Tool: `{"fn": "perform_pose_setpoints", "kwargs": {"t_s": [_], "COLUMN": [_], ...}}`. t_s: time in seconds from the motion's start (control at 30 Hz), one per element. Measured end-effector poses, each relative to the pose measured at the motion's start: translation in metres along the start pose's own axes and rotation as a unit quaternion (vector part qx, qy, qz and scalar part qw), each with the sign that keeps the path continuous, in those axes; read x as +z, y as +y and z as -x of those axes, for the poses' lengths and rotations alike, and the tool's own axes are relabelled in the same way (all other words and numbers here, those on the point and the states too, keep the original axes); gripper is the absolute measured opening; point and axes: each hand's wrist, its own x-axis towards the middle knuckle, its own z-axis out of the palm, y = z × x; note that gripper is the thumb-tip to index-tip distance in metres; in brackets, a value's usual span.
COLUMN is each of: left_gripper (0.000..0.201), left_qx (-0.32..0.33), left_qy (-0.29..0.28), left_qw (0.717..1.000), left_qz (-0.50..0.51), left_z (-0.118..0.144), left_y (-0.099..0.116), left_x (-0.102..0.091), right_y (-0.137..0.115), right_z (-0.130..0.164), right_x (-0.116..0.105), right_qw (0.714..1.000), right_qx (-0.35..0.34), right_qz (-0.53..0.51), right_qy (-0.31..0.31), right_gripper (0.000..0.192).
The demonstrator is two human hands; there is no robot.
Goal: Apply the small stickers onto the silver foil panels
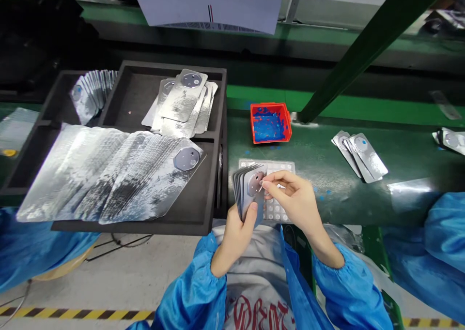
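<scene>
My left hand (235, 235) grips a fanned stack of silvery phone back covers (249, 205), holding them upright with the thumb across the front one. At the dark camera area on the front cover, my right hand (298, 202) pinches a small pale piece (262, 185) between thumb and forefinger. Whether that piece touches the cover, I cannot tell. Beneath both hands lies a pale sheet with rows of round white dots (276, 213), partly hidden by the covers and my right hand.
To the left, a black compartment tray (218, 185) bears a long fanned row of covers (109, 175) and a loose pile (183, 100). A red bin (271, 122) with blue bits stands ahead. More covers (361, 156) lie right, beneath a slanting green post (363, 54). Blue-sleeved people flank me.
</scene>
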Motion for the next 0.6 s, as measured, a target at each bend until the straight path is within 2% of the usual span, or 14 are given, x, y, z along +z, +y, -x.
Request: {"fn": "perform_pose_setpoints", "kwargs": {"t_s": [0.4, 0.6], "left_gripper": [0.031, 0.038], "left_qx": [0.052, 0.055], "left_qy": [-0.035, -0.053], "left_qw": [0.997, 0.995], "left_qz": [-0.038, -0.065], "left_z": [-0.005, -0.003], "left_y": [-0.008, -0.004], "left_x": [-0.006, -0.011], "right_y": [-0.003, -0.001], "right_z": [0.001, -0.004], "right_x": [-0.002, -0.006], "right_qw": [1.0, 0.999], "right_qx": [0.004, -0.01], "right_qz": [0.02, 0.033], "right_qy": [0.013, 0.0], "right_gripper": [0.032, 0.037]}}
